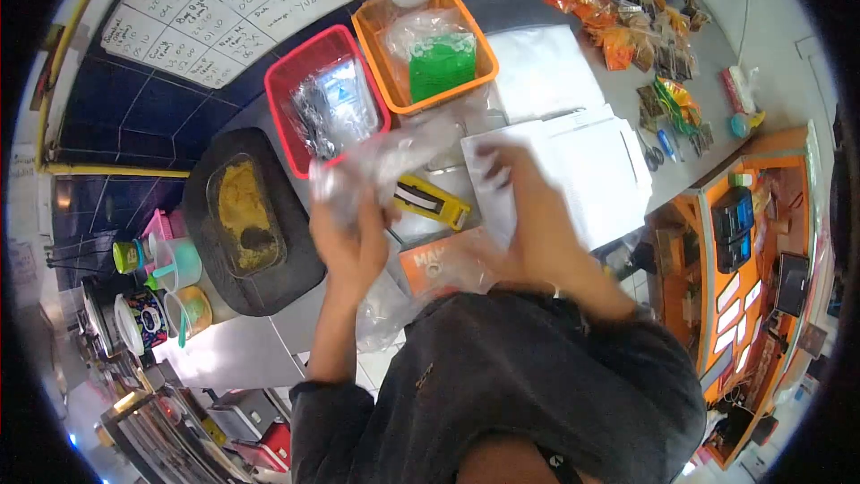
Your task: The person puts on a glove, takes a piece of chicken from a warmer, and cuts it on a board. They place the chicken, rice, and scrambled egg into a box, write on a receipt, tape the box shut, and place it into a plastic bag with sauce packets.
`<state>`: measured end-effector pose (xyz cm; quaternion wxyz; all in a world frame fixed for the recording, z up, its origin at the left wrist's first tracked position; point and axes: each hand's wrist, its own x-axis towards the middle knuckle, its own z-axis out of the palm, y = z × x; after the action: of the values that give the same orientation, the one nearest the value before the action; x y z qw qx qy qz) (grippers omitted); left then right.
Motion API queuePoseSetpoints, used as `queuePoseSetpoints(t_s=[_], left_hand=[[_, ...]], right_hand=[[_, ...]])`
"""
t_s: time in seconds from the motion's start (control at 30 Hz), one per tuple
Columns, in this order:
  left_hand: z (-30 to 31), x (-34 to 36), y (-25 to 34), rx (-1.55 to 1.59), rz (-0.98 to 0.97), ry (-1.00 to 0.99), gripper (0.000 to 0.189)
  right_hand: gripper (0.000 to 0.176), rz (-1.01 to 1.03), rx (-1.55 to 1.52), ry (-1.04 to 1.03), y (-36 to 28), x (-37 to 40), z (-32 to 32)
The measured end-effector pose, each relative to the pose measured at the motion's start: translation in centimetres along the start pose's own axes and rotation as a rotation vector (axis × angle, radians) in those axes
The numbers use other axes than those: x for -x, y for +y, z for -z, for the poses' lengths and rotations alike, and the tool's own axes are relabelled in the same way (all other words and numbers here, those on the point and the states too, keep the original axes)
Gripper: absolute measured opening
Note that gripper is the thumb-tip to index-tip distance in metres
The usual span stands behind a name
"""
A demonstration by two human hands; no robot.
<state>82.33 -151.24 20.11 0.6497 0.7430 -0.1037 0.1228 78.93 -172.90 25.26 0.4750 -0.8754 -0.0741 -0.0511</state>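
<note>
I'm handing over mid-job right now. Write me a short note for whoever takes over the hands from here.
Left hand: closed on a crumpled clear plastic bag, held up in front of the body.
Right hand: on the stack of white paper; too blurred to tell the grip.
Things: a yellow tool lies between the hands. The red basket and orange basket sit beyond, both holding packets.
Done: the bag is in hand.
Left: the bag looks bunched, not opened out; whether it holds anything is unclear.
</note>
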Motion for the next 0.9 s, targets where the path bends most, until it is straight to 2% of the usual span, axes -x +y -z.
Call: queuePoseSetpoints(t_s=[0.03, 0.1, 0.17, 0.2, 0.27, 0.3, 0.33, 0.37, 0.4, 0.47, 0.5, 0.53, 0.6, 0.63, 0.7, 0.73, 0.8, 0.9], left_hand=[[0.8, 2.0, 0.8, -0.072, -0.073, 0.014, 0.015], [2.8, 4.3, 2.0, -0.430, -0.470, -0.265, 0.027], [2.5, 7.1, 2.4, -0.504, -0.431, -0.535, 0.030], [1.7, 7.5, 2.1, -0.505, -0.443, -0.532, 0.030], [0.1, 8.6, 1.5, -0.586, -0.106, -0.822, 0.027], [-0.5, 8.7, 1.2, -0.591, -0.114, -0.820, 0.027], [-1.3, 8.3, 0.7, -0.560, -0.025, -0.973, 0.029], [-2.2, 8.0, 0.2, -0.527, 0.064, -1.128, 0.030], [-3.2, 8.0, -0.4, -0.530, 0.058, -1.132, 0.030], [-5.5, 8.6, -1.7, -0.427, 0.298, -1.271, 0.032], [-6.3, 9.6, -1.5, -0.679, 0.126, -1.334, 0.019], [-7.1, 9.9, -1.6, -0.681, 0.116, -1.342, 0.019], [-8.1, 9.8, -1.5, -0.391, -0.431, -0.922, 0.025], [-7.8, 11.2, -5.5, -0.148, -0.212, -0.976, 0.033], [-8.9, 10.5, -6.2, -0.253, -0.042, -1.130, 0.033], [-9.4, 10.2, -6.4, -0.270, -0.007, -1.161, 0.033], [-10.5, 10.0, -6.9, -0.282, 0.013, -1.190, 0.033], [-11.6, 9.7, -7.2, -0.290, 0.029, -1.217, 0.033]], right_hand=[[0.055, 0.067, 0.052, -0.011, -0.9, 2.1, -0.8], [0.049, 0.118, 0.096, -0.020, -0.3, 5.0, -2.3], [0.028, -0.052, 0.219, -0.229, 2.4, 7.2, -2.3], [0.028, -0.045, 0.222, -0.220, 2.6, 7.2, -1.3], [0.014, -0.272, 0.081, -0.175, 2.8, 6.9, 0.8], [0.011, -0.312, -0.209, -0.265, 3.6, 7.6, 1.5], [0.011, -0.304, -0.208, -0.259, 3.5, 7.9, 1.5], [0.011, -0.229, -0.398, -0.229, 3.2, 8.3, 1.1], [0.010, -0.155, -0.588, -0.200, 2.8, 8.9, 0.6], [0.016, -0.193, -0.639, -0.165, 2.4, 9.7, -0.6], [0.017, -0.218, -0.656, -0.111, 2.5, 9.7, -0.8], [0.018, -0.249, -0.675, -0.055, 2.5, 10.0, -0.9], [0.017, -0.257, -0.678, -0.012, 2.3, 10.5, -1.0], [0.016, -0.212, -0.630, -0.099, 1.8, 10.9, -1.1], [0.017, -0.040, -0.541, -0.232, 0.1, 11.2, -0.9], [0.017, -0.039, -0.543, -0.225, -0.5, 11.3, -0.8], [0.017, 0.100, -0.556, -0.293, -1.3, 11.5, -0.5], [0.018, 0.084, -0.583, -0.288, -1.4, 11.5, -0.1]])
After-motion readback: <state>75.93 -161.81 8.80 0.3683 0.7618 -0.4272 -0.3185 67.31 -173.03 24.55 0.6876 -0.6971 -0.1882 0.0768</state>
